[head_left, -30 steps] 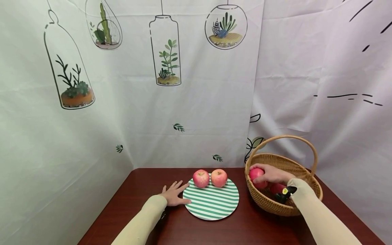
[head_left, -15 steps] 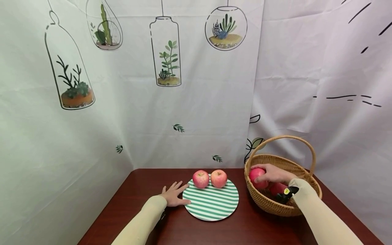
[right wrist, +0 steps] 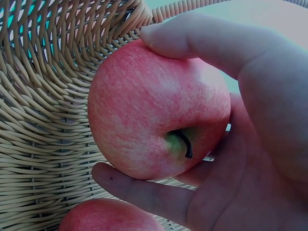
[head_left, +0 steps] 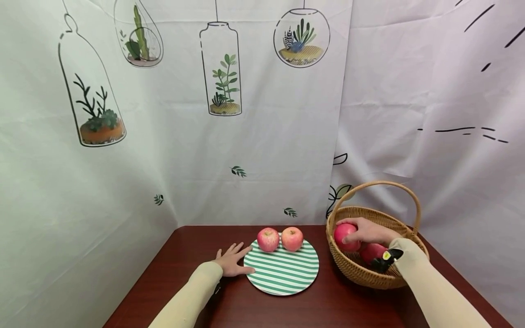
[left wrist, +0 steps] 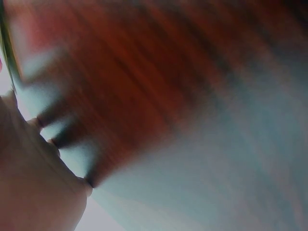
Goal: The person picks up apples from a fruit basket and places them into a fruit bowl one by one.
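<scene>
Inside the wicker basket (head_left: 381, 280), my right hand (head_left: 367, 231) grips a red apple (right wrist: 139, 115) between thumb and fingers. In the right wrist view, the thumb lies across one side of it and the stem faces my palm. Another red apple (head_left: 372, 253) lies lower in the basket, below the hand. My left hand (head_left: 232, 262) rests with spread fingers at the left rim of a round plate (head_left: 283, 273) with green and white stripes. Two apples sit side by side at the plate's back edge: a red one (head_left: 268, 239) and a paler one (head_left: 292, 239).
A dark reddish-brown table (head_left: 246, 310) carries the plate and basket. The basket's arched handle (head_left: 383, 183) rises over the right hand. Behind the table hangs a pale cloth (head_left: 270, 146) printed with plants in glass jars. The left wrist view is mostly blurred table surface.
The right hand stays in the basket with the apple in its grip, barely moving. The basket shifts very slightly left in view, as does the whole scene. The left hand stays at the plate.
</scene>
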